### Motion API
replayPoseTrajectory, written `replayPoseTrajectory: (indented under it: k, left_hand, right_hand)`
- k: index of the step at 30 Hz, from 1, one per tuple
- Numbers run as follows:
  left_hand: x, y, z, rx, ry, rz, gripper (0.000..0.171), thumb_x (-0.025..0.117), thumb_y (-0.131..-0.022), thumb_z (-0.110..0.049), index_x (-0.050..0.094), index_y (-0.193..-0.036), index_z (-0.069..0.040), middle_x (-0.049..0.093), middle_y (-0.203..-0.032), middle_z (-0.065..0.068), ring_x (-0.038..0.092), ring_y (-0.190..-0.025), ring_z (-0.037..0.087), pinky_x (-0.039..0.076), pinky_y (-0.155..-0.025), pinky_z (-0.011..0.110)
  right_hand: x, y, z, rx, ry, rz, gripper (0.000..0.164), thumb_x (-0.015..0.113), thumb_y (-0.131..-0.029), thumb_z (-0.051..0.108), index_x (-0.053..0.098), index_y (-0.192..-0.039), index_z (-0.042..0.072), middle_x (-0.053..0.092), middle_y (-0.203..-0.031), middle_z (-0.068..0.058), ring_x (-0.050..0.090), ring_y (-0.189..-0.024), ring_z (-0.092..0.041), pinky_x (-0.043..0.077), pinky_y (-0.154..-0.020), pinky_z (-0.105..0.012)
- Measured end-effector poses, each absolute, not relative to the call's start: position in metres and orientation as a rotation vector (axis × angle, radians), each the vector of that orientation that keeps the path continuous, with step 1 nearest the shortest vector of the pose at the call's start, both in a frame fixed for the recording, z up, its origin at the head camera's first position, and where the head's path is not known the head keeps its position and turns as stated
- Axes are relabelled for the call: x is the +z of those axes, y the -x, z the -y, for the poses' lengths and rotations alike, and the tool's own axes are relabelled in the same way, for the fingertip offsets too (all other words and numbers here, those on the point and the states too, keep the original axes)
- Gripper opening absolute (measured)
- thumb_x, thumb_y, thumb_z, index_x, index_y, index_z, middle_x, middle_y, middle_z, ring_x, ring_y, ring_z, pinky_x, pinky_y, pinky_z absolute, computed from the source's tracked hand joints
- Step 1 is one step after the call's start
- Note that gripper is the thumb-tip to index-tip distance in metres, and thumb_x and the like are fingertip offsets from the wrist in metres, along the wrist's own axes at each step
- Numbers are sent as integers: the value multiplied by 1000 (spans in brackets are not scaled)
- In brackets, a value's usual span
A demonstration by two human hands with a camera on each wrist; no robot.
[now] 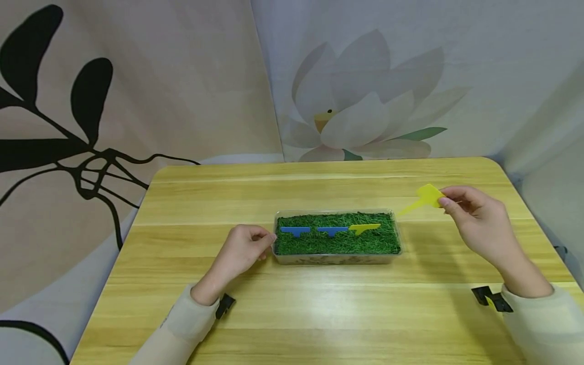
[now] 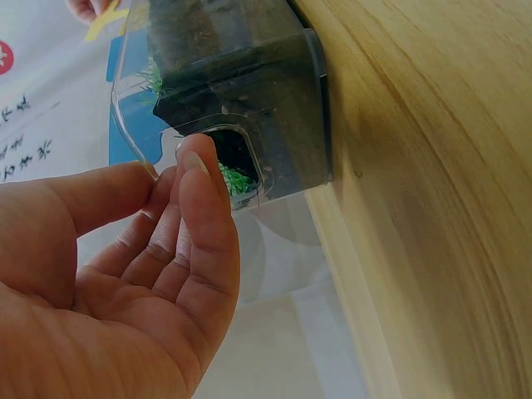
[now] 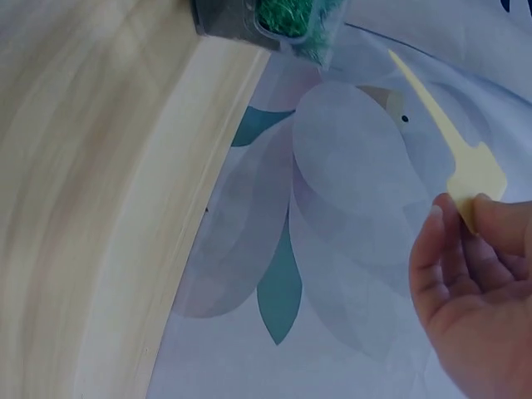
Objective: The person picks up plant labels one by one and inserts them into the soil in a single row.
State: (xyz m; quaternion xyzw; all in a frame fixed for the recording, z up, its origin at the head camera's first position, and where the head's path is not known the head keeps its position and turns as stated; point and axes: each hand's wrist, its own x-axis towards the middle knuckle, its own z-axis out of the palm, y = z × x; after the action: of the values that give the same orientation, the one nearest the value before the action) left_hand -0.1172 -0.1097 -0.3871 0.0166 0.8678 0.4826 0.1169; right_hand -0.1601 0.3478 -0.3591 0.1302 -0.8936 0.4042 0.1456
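A clear plastic box (image 1: 335, 259) filled with soil and green grass (image 1: 337, 246) stands on the table. Two blue plant labels (image 1: 295, 230) and a yellow plant label (image 1: 365, 227) stick up from the grass in a row. At the box's left end, my left hand (image 1: 242, 251) pinches the rim between thumb and fingertips; its other fingers are bent. My right hand (image 1: 483, 223) holds another yellow plant label (image 3: 476, 174) by its broad head, up in the air right of the box. This label's pointed stem slants towards the box.
The box rests mid-way across a light wooden table (image 1: 191, 203). Behind the table hangs a pale cloth (image 1: 219, 76) printed with a large flower and dark leaves. A black clip-like piece (image 1: 225, 305) is fixed at each sleeve cuff.
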Motion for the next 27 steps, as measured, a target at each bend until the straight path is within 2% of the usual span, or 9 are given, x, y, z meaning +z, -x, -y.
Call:
replayPoseTrajectory:
  k: [4, 9, 11, 18, 22, 27]
  left_hand:
    - [-388, 117, 110, 1417, -54, -2537, 24, 66, -105, -17, 80, -87, -9, 68, -67, 10, 64, -61, 34, 40, -51, 27]
    - [-387, 117, 110, 1425, -54, -2535, 23, 67, -104, -17, 81, -89, -8, 70, -71, 14, 65, -62, 30, 43, -52, 28]
    - [-387, 117, 110, 1427, -57, -2533, 23, 67, -104, -17, 80, -88, -8, 70, -71, 15, 66, -62, 30, 43, -52, 28]
    - [-387, 117, 110, 1434, -66, -2530, 24, 66, -105, -16, 80, -87, -8, 71, -72, 15, 66, -62, 29, 43, -51, 27]
    - [-387, 117, 110, 1438, -60, -2526, 23, 66, -105, -16, 80, -87, -8, 71, -72, 15, 66, -62, 29, 42, -51, 27]
    - [-388, 117, 110, 1440, -57, -2523, 23, 67, -104, -15, 80, -87, -8, 71, -73, 14, 66, -62, 28, 44, -52, 28]
  right_hand:
    - [-363, 158, -341, 1112, -454, 2560, 19, 71, -95, -8, 75, -112, -1, 68, -91, 18, 58, -82, 12, 42, -71, -7]
    - [-368, 155, -332, 1032, -581, 2532, 23, 75, -89, -14, 76, -106, 0, 74, -88, -8, 57, -83, 13, 43, -71, -9]
    - [-369, 155, -329, 1008, -626, 2527, 23, 75, -88, -15, 76, -105, 0, 74, -89, -13, 57, -82, 12, 44, -69, -9]
    - [-374, 154, -323, 920, -747, 2498, 32, 77, -79, -23, 76, -101, 0, 74, -93, -8, 57, -80, 5, 44, -64, -11]
    - [-377, 154, -320, 874, -819, 2464, 37, 80, -74, -24, 76, -102, 0, 75, -95, -7, 62, -81, -6, 45, -70, -12]
    - [-381, 154, -319, 841, -883, 2458, 38, 80, -73, -23, 76, -103, 0, 75, -97, -7, 66, -87, -15, 44, -82, -9]
